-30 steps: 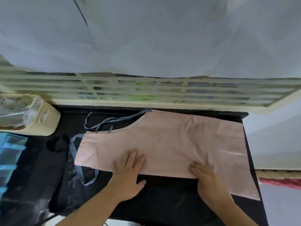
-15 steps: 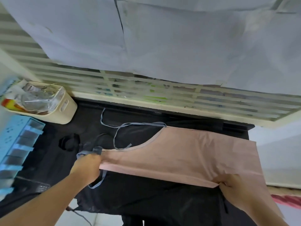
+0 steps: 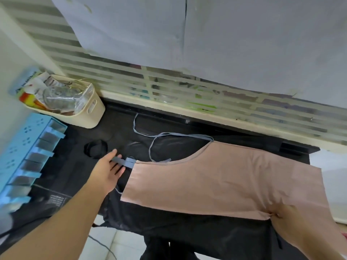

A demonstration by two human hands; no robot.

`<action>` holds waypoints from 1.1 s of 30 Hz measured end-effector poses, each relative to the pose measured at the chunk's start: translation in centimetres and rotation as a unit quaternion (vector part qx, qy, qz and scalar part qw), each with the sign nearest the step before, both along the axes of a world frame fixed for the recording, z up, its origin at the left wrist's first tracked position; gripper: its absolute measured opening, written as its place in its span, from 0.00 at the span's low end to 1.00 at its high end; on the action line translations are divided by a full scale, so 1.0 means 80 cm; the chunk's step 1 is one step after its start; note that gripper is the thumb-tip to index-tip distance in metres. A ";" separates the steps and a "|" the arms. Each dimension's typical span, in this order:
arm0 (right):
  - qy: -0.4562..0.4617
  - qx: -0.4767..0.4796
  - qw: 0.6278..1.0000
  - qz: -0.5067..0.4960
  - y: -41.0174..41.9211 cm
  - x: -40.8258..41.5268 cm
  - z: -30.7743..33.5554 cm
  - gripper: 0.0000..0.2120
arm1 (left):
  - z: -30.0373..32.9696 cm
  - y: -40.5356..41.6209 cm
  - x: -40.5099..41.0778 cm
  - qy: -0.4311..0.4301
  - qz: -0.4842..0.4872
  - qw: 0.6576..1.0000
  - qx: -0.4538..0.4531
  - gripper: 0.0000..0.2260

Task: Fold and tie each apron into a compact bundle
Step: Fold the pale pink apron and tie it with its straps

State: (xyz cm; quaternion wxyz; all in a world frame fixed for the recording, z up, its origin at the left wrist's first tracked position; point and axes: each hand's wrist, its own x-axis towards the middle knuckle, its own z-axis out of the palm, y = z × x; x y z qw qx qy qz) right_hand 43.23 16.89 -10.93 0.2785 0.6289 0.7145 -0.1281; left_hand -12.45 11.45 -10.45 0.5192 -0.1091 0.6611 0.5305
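Observation:
A pink apron (image 3: 225,181), folded lengthwise, lies across the black-covered table (image 3: 187,228). Its blue straps (image 3: 180,135) trail loosely to the left beyond the bib. At the apron's left end, my left hand (image 3: 107,171) is stretched out with straight fingers. A folded piece of blue strap (image 3: 124,161) lies across the fingertips. My right hand (image 3: 296,226) pinches the apron's near edge toward its right end, and the cloth puckers there.
A cream basket (image 3: 90,113) of packets stands at the back left, with a blue drawer organiser (image 3: 28,156) in front of it. A small black band (image 3: 95,147) lies just beyond my left hand. Louvred windows (image 3: 187,94) line the far edge. Tiled floor shows below the near edge.
My left hand moved from the middle of the apron to its left end, gripped the corner, then spread its fingers. My right hand slid right and pinched the near edge.

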 end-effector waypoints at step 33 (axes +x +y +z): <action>0.241 0.044 0.966 -0.081 -0.017 0.010 0.049 0.17 | -0.014 0.002 0.258 0.537 -0.688 0.489 -0.021 0.10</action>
